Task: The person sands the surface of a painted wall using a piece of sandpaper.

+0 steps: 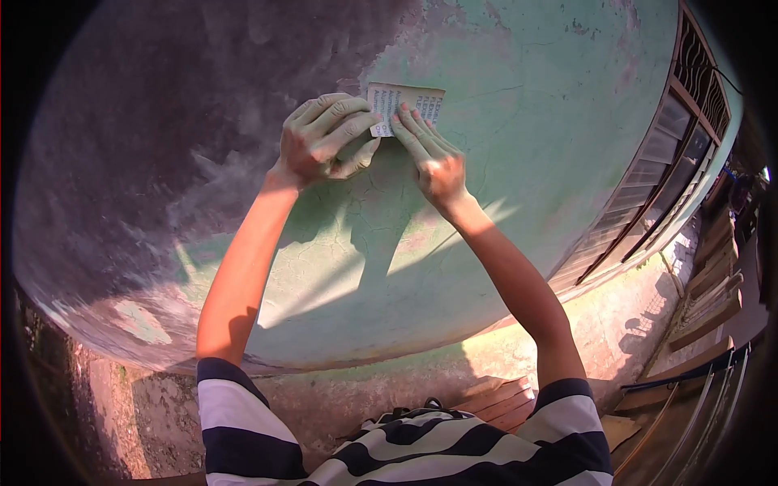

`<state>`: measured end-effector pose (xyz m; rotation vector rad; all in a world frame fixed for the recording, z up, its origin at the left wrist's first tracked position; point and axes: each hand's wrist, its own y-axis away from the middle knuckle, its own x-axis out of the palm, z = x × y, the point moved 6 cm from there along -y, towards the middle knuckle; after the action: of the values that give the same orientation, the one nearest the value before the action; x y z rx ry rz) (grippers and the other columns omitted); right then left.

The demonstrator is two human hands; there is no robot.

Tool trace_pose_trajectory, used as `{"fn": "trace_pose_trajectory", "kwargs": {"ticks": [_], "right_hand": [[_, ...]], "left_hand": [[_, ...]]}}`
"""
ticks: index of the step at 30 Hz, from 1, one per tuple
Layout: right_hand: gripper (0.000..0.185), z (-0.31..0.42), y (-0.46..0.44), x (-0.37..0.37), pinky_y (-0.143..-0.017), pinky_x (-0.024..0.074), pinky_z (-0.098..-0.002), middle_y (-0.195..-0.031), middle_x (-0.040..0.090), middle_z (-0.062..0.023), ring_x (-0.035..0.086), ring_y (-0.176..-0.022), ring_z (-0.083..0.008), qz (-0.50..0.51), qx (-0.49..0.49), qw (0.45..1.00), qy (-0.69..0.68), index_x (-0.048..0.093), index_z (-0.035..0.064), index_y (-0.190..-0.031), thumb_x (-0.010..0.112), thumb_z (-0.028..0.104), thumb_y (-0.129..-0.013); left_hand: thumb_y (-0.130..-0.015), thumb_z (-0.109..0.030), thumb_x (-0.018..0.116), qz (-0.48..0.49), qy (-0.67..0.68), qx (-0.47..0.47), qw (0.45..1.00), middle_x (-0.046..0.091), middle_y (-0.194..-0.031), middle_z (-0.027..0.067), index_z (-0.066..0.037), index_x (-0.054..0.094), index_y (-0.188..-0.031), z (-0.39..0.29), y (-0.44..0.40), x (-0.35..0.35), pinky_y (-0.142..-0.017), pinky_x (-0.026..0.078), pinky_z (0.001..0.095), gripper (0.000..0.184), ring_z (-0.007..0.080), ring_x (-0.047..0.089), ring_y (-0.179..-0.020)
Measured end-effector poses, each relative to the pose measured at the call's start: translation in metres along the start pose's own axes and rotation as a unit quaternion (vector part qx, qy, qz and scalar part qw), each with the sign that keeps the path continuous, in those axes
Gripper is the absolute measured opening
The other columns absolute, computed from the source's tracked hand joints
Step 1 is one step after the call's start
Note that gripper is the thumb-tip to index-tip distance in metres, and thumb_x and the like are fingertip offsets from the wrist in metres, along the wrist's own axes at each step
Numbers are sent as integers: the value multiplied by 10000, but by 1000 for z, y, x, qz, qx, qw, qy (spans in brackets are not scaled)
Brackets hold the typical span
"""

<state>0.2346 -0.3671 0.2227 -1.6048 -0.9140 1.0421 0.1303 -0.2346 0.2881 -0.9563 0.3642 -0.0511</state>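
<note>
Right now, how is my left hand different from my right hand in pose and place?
The left hand curls its fingers at the left edge of the printed sheet; the right hand lays straighter fingers over it. The left hand has mostly dark wall behind it, the right hand green wall. Both have pale dust on the fingers.

Passage along wall (519, 138): painted face runs unobstructed above the sheet (420, 95) and rightward as far as the window frame (678, 91). Dark patch (162, 105) left of the left hand (328, 142): open to sideways passage. Between forearms, below the hands: open gap in front of wall, lit and shadowed. Obstacles: right hand (439, 166) lies over the sheet's lower part; left hand closes off its left edge. Far right: window grille (701, 69). Lower edge: plinth (324, 397); wooden boards (504, 405) near the shirt. Depth of plinth: cannot tell.
</note>
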Motion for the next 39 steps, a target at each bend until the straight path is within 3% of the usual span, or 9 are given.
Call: {"fn": "trace_pose_trajectory", "kwargs": {"ticks": [2,8,15,17,24,25,26,34,39], "right_hand": [[489,-16,-2,-6,-918,589,-382,-1309,650,-120,661,-1157,-291,23,-54,997,-55,688,86,-1224,612,-30,-755],[231,-61,-51,-42,-699,584,-324,-932,758,-101,748,-849,-265,127,-67,965,-219,731,72,-1083,677,34,-862],[185,-127,-182,-86,-696,552,-251,-749,724,-59,729,-760,-133,-94,25,966,-241,733,-4,-1048,572,59,-982],[149,-144,-199,-85,-425,368,-270,-545,559,7,476,-456,-67,-187,76,923,-328,712,6,-863,595,76,-922],[200,-157,-183,-76,-467,335,-234,-606,497,54,425,-516,-44,-202,40,950,-235,714,-10,-986,534,66,-939],[195,-156,-184,-78,-542,422,-227,-648,583,19,540,-580,-62,-192,34,957,-214,727,-8,-1011,553,64,-959],[190,-154,-185,-78,-617,509,-221,-690,669,-15,654,-644,-80,-182,26,964,-194,740,-6,-1035,572,62,-979],[175,-155,-186,-74,-556,456,-201,-616,617,10,575,-548,-47,-209,7,954,-214,752,20,-1005,593,68,-949],[167,-158,-183,-76,-540,442,-192,-568,618,15,582,-525,-35,-225,-4,952,-207,757,41,-985,603,67,-925]], "left_hand": [[-801,-391,759,63,1,32,997,646,-1302,79,-101,645,-1299,-23,-4,27,-1029,493,403,587,278,613,-1218],[-879,-285,652,131,-134,-35,982,459,-1538,51,-125,501,-1462,-21,-7,75,-1152,398,384,624,232,459,-1402],[-932,-241,613,47,-180,-46,981,546,-1464,30,-119,558,-1417,-5,-65,74,-1110,447,358,503,218,508,-1361],[-910,-255,659,-59,-176,-142,972,584,-1424,39,-107,601,-1372,9,-78,65,-1097,460,363,488,224,523,-1347],[-887,-243,676,67,-128,-147,978,565,-1444,60,-109,595,-1379,-72,33,117,-1097,460,382,516,237,523,-1347],[-887,-243,676,69,-133,-148,978,565,-1444,60,-109,595,-1379,-68,32,117,-1097,460,382,516,237,523,-1347],[-885,-237,676,66,-130,-144,979,568,-1440,63,-108,595,-1379,-63,28,119,-1096,460,385,517,243,524,-1346],[-891,-202,652,-121,-187,-239,945,581,-1427,73,-99,603,-1372,-17,-54,80,-1084,465,387,495,236,536,-1339],[-904,-165,635,40,-103,-192,975,570,-1442,66,-101,592,-1385,-68,15,124,-1094,452,388,487,235,528,-1348]]}}
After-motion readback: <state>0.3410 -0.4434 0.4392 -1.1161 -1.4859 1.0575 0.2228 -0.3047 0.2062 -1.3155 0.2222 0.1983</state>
